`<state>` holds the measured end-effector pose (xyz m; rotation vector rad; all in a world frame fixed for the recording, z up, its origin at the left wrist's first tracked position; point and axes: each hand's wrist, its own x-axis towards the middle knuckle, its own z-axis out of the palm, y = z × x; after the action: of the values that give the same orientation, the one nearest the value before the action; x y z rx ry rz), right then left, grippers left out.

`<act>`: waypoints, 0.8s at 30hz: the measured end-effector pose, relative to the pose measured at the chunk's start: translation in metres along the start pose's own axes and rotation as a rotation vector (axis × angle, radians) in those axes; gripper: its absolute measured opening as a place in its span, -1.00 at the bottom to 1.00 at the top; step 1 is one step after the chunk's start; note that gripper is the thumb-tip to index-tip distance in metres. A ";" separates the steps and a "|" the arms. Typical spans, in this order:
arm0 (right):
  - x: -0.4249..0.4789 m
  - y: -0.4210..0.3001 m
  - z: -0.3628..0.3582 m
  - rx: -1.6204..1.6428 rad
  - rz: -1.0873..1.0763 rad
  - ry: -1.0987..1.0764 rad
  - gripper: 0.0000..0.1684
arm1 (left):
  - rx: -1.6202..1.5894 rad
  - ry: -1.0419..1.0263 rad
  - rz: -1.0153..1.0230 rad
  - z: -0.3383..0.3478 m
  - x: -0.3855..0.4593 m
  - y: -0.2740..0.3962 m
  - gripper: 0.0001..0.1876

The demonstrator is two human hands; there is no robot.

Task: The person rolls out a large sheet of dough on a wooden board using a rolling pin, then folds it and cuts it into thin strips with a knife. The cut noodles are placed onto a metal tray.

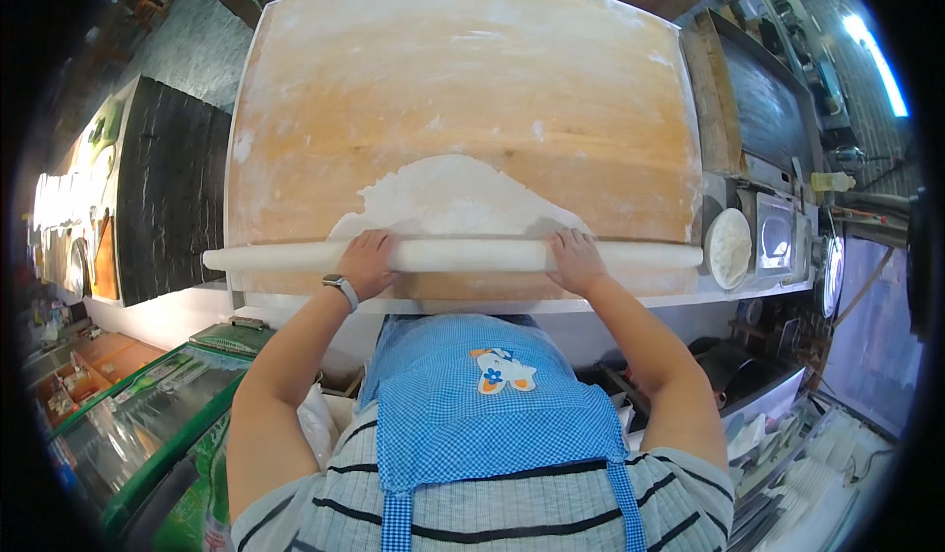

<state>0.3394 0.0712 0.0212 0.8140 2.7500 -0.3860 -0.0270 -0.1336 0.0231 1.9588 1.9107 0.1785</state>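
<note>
A long rolling pin (472, 255), pale and apparently wrapped in dough, lies across the near part of a floured wooden board (465, 79). Beyond it, a thin sheet of dough (458, 197) with a ragged edge spreads on the wood and meets the pin. My left hand (367, 262) rests on top of the pin, left of its middle, with a watch on the wrist. On the right of the middle, my right hand (576, 260) lies over the pin too. Both palms face down, fingers pointing away from me; the undersides of the hands are hidden.
At the board's right stands a round bowl of flour (729, 249), beside a metal container (775, 234). A large metal-topped unit (764, 109) is behind them. To the left is a dark-sided counter (173, 190); a green-edged glass-topped case (155, 404) stands near my left elbow.
</note>
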 end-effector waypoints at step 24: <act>0.029 0.020 -0.058 0.147 0.066 -0.422 -0.22 | -0.252 -0.454 -0.118 -0.043 0.024 -0.057 -0.34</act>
<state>0.3174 0.1204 0.0629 0.7544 2.3191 -0.6685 -0.0942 -0.1027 0.0377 1.5565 1.6110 -0.0545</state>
